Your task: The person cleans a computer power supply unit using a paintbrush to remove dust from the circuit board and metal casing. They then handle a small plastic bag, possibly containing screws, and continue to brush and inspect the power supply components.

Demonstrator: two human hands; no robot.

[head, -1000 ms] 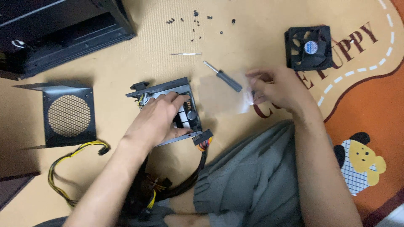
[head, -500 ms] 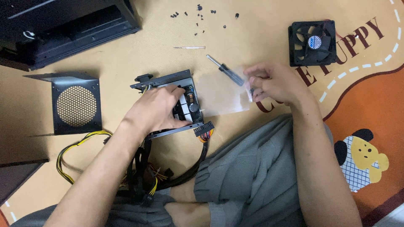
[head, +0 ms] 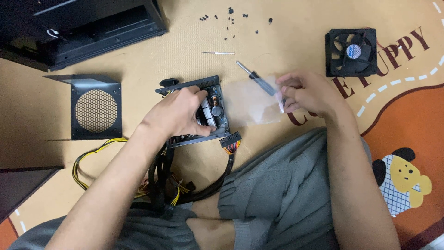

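Note:
My left hand [head: 178, 113] rests on an opened power supply unit [head: 213, 109], fingers curled over its inner parts and holding it on the floor. A bundle of black and coloured cables [head: 185, 180] runs from it toward my lap. My right hand [head: 307, 92] pinches the edge of a clear plastic sheet [head: 252, 104] that lies to the right of the unit. A black-handled screwdriver [head: 256, 78] lies under or beside that sheet, just left of my right fingers.
A black fan [head: 351, 52] sits at the upper right on the mat. Several small black screws [head: 231, 21] and a thin metal bit [head: 218, 53] lie at the top. A perforated black cover [head: 95, 109] lies left; a black computer case [head: 78, 30] is at upper left.
The view has shifted slightly. My left hand has settled further onto the power supply. My right hand stays on the clear sheet.

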